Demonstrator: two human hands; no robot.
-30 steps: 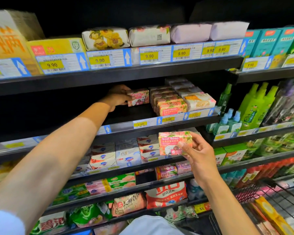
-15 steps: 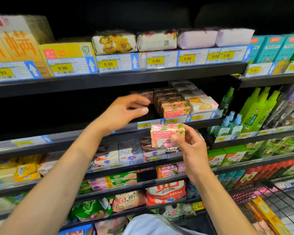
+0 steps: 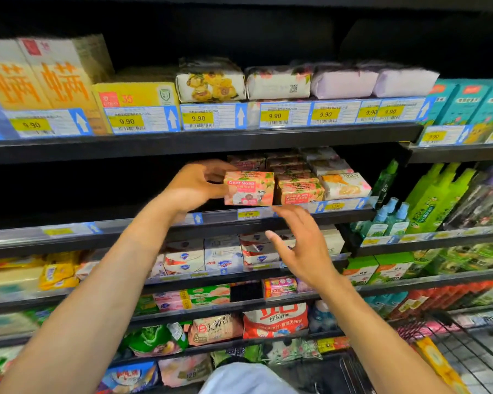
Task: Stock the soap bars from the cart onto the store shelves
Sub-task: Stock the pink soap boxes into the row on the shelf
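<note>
A tall shelving unit [image 3: 239,140] of boxed and wrapped goods is faced, and the work is being done at its middle shelf [image 3: 154,231], near the middle of the front edge. A wire cart [image 3: 473,348] is seen at the lower right. The left hand [image 3: 195,187] is reached in over the front edge, and its grip is closed on the left end of a pink soap box [image 3: 248,189], thumb and fingers pinching it. The right hand [image 3: 302,245] is held just below the front edge with its grip wide open, fingers spread, and nothing is held in it. The soap box is placed at the front edge, just beside and to the left of a stack of matching boxes [image 3: 300,191] and directly above a yellow price tag [image 3: 248,214]. Whether it rests on the shelf or is held just above it cannot be told. The placing step is judged to be in hand. For the next move, the box would need to be set down flush against the stack and square to the front edge, then released, and another bar fetched from the cart. The long axis of the box is laid along the front edge, left to right, and its printed face is turned outward toward the aisle, lettering upright.
</note>
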